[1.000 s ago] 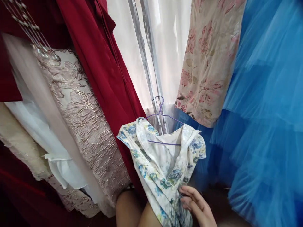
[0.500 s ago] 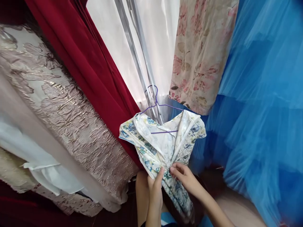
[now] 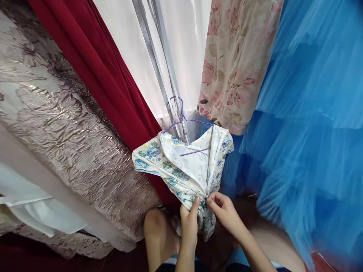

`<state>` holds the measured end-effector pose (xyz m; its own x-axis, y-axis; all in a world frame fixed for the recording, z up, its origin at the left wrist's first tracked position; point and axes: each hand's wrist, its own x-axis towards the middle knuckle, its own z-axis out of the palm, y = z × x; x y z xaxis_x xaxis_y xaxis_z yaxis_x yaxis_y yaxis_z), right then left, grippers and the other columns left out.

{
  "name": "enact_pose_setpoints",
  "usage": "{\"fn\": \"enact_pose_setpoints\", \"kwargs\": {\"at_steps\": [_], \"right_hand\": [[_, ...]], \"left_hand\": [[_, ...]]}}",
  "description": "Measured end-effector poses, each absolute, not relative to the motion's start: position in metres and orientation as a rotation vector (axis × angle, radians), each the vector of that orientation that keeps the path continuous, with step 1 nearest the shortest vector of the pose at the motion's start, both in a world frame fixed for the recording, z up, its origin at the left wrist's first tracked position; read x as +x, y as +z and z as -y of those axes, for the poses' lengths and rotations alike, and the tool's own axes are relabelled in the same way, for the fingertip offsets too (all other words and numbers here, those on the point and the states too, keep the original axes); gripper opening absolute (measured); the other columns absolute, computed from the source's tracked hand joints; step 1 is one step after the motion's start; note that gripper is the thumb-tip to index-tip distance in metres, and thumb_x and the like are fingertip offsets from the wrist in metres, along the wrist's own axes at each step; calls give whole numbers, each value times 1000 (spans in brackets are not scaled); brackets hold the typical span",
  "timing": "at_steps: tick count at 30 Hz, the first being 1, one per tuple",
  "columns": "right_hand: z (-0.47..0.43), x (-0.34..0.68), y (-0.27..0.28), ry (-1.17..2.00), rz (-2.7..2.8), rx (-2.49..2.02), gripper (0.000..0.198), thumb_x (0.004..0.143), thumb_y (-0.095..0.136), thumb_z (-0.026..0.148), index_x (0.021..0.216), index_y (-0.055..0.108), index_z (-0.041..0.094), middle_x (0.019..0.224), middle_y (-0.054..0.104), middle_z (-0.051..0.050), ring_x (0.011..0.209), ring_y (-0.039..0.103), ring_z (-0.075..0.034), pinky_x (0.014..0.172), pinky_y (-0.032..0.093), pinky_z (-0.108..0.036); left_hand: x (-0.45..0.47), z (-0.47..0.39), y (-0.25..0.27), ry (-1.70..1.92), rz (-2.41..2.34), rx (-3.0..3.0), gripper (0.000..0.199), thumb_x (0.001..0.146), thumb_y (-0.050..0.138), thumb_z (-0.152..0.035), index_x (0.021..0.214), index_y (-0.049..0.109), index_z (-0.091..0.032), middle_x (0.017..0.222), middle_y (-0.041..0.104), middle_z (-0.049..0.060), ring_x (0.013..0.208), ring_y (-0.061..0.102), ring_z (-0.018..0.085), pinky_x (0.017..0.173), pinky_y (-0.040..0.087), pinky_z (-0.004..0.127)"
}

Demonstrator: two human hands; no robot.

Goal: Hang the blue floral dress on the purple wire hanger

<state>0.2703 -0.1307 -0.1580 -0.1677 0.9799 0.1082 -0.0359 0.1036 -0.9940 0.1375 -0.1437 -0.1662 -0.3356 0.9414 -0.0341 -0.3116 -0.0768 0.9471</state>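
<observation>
A white floral dress (image 3: 172, 162) with blue and green flowers hangs on a purple wire hanger (image 3: 182, 116), its front gaping in a deep V down to my hands. My left hand (image 3: 190, 213) grips the cloth at the left of the opening's lower end, thumb on top. Just to the right, my right hand (image 3: 221, 206) pinches at the bottom of the opening, fingers closed. Whatever small part lies between those fingertips is hidden. Below the hands the skirt bunches and hangs down.
Dark red fabric (image 3: 113, 75) and a pinkish embossed floral garment (image 3: 65, 113) hang at left. Behind are white cloth (image 3: 187, 45) and grey metal bars (image 3: 154, 49). A pink floral garment (image 3: 235, 71) and blue tulle (image 3: 306, 113) hang at right. My bare knee (image 3: 155, 226) is below.
The dress's left shoulder side has spread further left, and its lower part is gathered up more. Both hands have shifted slightly right in view, still at the opening's bottom.
</observation>
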Motion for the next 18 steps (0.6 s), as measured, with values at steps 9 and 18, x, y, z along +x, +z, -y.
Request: {"fn": "enact_pose_setpoints", "kwargs": {"at_steps": [9, 18], "right_hand": [[137, 275, -158, 1322, 1348, -1038, 37, 88, 61, 44, 65, 47, 19, 57, 38, 5, 54, 32, -10, 52, 25, -24], [141, 290, -158, 1409, 1365, -1008, 36, 87, 63, 44, 65, 54, 17, 53, 54, 1, 48, 42, -11, 49, 29, -24]], "left_hand": [[135, 156, -169, 1678, -1594, 1528, 25, 88, 64, -29, 110, 59, -20, 110, 62, 9, 105, 59, 24, 96, 46, 38], [170, 162, -179, 1473, -1486, 1526, 14, 94, 54, -30, 98, 61, -19, 92, 67, 6, 89, 64, 21, 82, 49, 30]]}}
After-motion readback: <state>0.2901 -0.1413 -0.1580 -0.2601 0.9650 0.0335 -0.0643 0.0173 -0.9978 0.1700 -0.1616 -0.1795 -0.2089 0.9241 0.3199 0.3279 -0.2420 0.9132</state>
